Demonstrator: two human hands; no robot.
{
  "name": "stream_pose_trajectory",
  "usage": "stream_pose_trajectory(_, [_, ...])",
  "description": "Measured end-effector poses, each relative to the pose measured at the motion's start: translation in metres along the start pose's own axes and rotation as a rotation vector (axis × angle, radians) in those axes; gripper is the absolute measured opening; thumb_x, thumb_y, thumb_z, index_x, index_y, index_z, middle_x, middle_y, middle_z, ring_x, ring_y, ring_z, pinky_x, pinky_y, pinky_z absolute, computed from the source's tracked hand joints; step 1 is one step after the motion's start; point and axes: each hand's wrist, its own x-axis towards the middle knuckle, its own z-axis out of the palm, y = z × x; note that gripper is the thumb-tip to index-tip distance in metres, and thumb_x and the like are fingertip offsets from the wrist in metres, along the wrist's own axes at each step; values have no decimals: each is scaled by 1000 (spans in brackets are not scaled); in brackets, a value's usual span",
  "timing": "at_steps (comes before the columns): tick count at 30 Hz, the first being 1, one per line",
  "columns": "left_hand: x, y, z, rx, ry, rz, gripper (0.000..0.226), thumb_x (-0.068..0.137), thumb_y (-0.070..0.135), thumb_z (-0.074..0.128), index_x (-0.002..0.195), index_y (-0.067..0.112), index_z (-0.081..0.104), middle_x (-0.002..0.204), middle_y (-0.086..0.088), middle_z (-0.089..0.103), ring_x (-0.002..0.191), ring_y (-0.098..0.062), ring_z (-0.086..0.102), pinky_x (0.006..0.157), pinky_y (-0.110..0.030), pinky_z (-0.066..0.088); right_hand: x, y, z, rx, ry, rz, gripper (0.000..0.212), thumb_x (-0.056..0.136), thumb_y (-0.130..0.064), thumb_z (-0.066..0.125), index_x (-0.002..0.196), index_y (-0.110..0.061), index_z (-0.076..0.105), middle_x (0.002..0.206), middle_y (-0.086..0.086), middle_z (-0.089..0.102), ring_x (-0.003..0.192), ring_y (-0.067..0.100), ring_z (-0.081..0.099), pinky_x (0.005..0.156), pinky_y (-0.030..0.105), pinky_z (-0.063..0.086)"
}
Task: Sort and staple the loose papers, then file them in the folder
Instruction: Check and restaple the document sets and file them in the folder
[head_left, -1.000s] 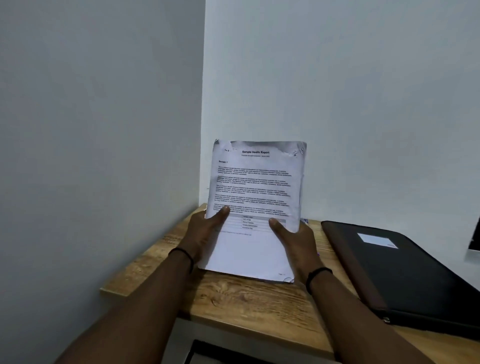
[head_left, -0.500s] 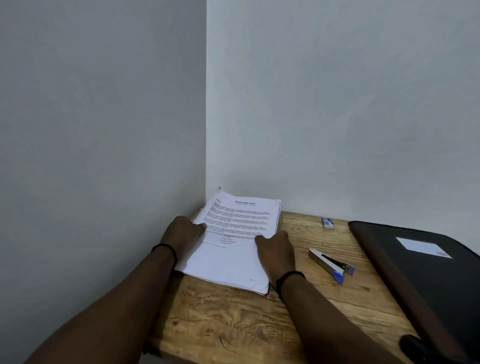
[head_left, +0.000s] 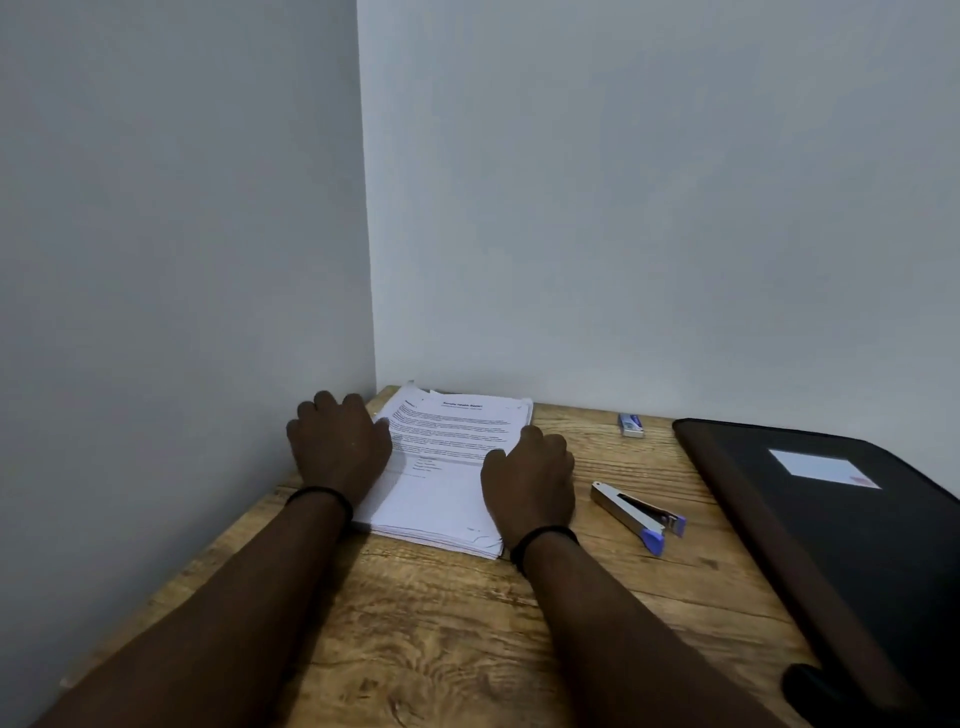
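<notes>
Papers (head_left: 447, 467) flat (title end toward wall) — hands on both long edges.

We see two bare forearms reaching in from the bottom of the view, with no sleeves on the parts we can make out. Our left hand (head_left: 337, 447) has a thin black band (head_left: 318, 493) around its wrist, round and cord-like, sitting snug where the hand meets the arm. Our right hand (head_left: 530, 483) wears a matching thin black band (head_left: 543, 538) at its wrist, and we can tell no rings, watch or other markings on either hand.
</notes>
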Motion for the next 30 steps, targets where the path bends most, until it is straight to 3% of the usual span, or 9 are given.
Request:
stream_pose_trajectory(3, [-12,18,-10,-25,50,107,27,83,33,71,90,8,71,91,-19,62,87,-40,58,73,-43,42,-8,10,-10,144,53,-52,29,93,-22,52,121,-20,61,124,4,55,117,25,51,91,37,48])
stream_pose_trajectory(7, [-44,57,-26,-161,46,245,19,84,32,72,81,13,74,83,-14,66,81,-38,63,70,-40,47,-28,24,-39,157,145,-124,16,92,-17,52,99,-20,66,104,0,62,100,23,59,80,37,51])
stream_pose_trajectory(12, [-88,118,-38,-255,-3,378,24,92,39,58,95,20,73,97,-4,66,98,-26,59,79,-36,43,-42,65,-90,-218,312,-321,18,77,-19,72,95,-22,69,95,-1,66,92,23,60,72,37,51])
stream_pose_trajectory(15, [-111,147,-37,-312,-66,463,23,92,38,60,104,23,72,104,-1,67,105,-24,57,84,-34,42,-40,99,-118,-387,148,-284,33,84,-33,69,113,-19,61,113,1,61,107,25,57,84,37,47])
stream_pose_trajectory(17, [-120,157,-29,-357,-136,525,28,91,34,60,117,24,68,115,0,66,112,-22,55,90,-33,42,-37,109,-126,-337,27,-197,38,89,-41,63,119,-18,54,121,2,59,114,24,54,88,36,45])
stream_pose_trajectory(20, [-128,168,-16,-397,-235,594,46,92,29,60,137,22,57,136,1,59,125,-20,51,102,-33,42,-34,113,-131,-301,-28,-181,39,91,-40,63,119,-16,51,119,5,62,111,27,55,85,36,46])
stream_pose_trajectory(24, [-119,172,-1,-401,-390,607,58,95,28,60,149,22,42,152,3,44,139,-18,40,112,-33,36,-23,117,-126,-277,20,-181,26,99,-20,54,125,-16,48,120,7,60,111,27,56,84,36,46])
stream_pose_trajectory(26, [-114,177,3,-369,-420,604,51,96,34,59,144,24,48,140,2,54,130,-19,48,103,-34,42,-16,116,-123,-319,65,-137,28,101,-12,47,129,-16,46,123,9,56,113,27,54,85,35,47])
stream_pose_trajectory(30, [-107,189,6,-336,-308,575,31,88,50,66,104,23,69,101,1,62,99,-18,56,81,-33,46,-4,111,-117,-338,88,-51,39,100,-17,52,136,-14,39,132,13,46,119,28,49,91,33,45])
